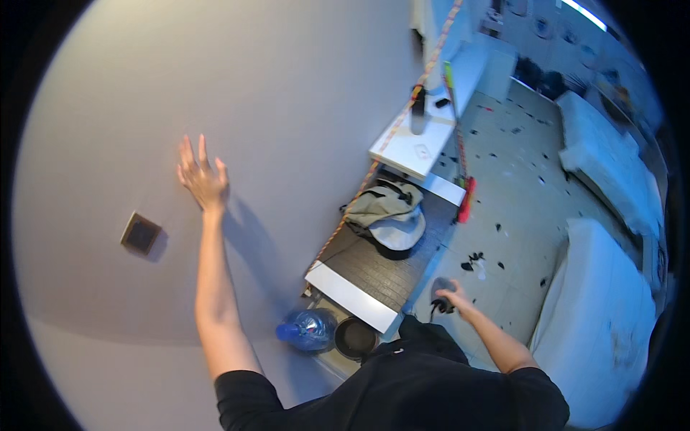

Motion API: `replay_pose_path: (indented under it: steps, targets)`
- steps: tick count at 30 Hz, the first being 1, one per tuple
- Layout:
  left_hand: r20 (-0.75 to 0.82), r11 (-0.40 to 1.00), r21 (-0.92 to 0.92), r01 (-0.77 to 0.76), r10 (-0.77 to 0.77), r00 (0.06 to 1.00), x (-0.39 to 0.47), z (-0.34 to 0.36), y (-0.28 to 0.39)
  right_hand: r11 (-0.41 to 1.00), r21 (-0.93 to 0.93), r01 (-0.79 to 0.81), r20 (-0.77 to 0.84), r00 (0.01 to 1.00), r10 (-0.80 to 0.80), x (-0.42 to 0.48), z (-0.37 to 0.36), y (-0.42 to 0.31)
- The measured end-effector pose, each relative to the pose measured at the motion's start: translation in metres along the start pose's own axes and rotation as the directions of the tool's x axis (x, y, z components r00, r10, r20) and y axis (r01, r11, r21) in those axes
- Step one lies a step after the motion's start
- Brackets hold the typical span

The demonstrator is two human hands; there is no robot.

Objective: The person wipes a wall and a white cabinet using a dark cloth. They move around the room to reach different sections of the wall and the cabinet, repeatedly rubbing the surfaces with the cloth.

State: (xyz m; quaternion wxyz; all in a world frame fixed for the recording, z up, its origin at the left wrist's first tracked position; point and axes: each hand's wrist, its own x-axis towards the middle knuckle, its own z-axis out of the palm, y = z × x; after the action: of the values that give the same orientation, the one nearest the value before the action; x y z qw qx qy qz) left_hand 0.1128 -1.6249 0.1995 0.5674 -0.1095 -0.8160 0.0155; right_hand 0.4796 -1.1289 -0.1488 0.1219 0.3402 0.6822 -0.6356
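My left hand is raised at the pale wall with its fingers apart and nothing in them. Whether the palm touches the wall I cannot tell. Below and to the left of it sits a dark square wall plate with a light frame. Down by my right side, my right hand grips a dark grey object, rounded at its top, with a black part beneath. It is too small and blurred to name.
A low bench along the wall bears a bundled cloth bag. A striped rope slants across it. Near my feet stand a blue water bottle and a dark pot. Dark scraps litter the floor; covered furniture lies right.
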Motion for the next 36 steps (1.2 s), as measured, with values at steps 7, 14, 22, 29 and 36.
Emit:
replay_pose_path:
  steps: [7, 14, 22, 29, 36]
  targets:
    - [0.52, 0.341, -0.847, 0.408, 0.37, 0.77, -0.26, -0.101, 0.311, 0.856, 0.511, 0.074, -0.334, 0.935, 0.119, -0.102, -0.076, 0.035]
    - [0.701, 0.112, -0.403, 0.908, 0.676, 0.228, -0.321, -0.213, 0.45, 0.972, 0.222, -0.076, 0.396, 0.918, -0.018, -0.073, -0.08, 0.014]
    - [0.784, 0.144, -0.101, 0.984, 0.62, -0.011, -0.317, -0.161, 0.518, 0.972, -0.089, 0.219, 0.613, 0.781, -0.12, -0.004, -0.204, -0.059]
    - [0.832, 0.064, 0.048, 0.997, 0.55, -0.076, -0.275, -0.139, 0.623, 0.783, -0.285, 0.553, 0.397, 0.811, -0.429, 0.072, -0.294, -0.075]
    - [0.837, -0.606, 0.543, 0.582, 0.449, -0.313, -0.254, -0.076, 0.681, 0.452, -0.306, 0.837, 0.323, 0.539, -0.778, 0.075, -0.262, -0.138]
